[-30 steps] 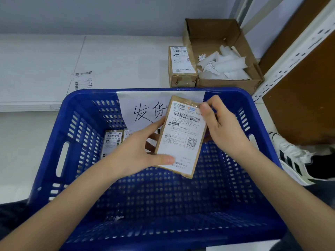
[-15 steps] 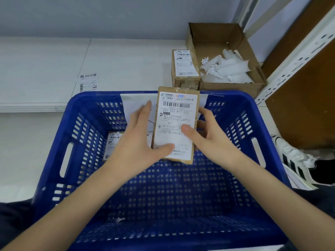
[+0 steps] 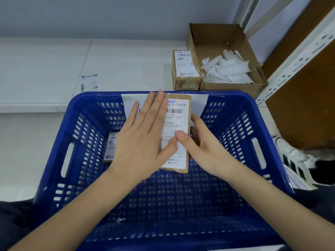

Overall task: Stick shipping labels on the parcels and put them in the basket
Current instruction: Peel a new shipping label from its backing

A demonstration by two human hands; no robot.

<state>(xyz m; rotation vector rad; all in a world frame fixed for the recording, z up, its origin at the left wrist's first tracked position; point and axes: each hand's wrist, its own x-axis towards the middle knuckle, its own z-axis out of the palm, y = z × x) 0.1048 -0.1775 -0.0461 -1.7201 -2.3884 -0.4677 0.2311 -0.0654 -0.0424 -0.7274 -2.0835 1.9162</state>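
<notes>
A brown parcel (image 3: 179,124) with a white shipping label on its face is held upright over the blue basket (image 3: 253,124). My right hand (image 3: 203,151) grips its right edge, thumb on the label. My left hand (image 3: 143,138) lies flat on the label's left half, fingers straight. Another labelled parcel (image 3: 111,147) lies in the basket at the far left, partly hidden by my left hand. A third labelled parcel (image 3: 185,69) stands on the white surface beyond the basket.
An open cardboard box (image 3: 235,86) with crumpled label backings sits at the back right. A loose label sheet (image 3: 88,82) lies on the white surface at left. A metal rack upright (image 3: 293,62) and a white shoe (image 3: 293,160) are on the right.
My left hand moved from the parcel's left side onto its label, fingers flat. The parcel turned upright and rose toward the basket's far rim.
</notes>
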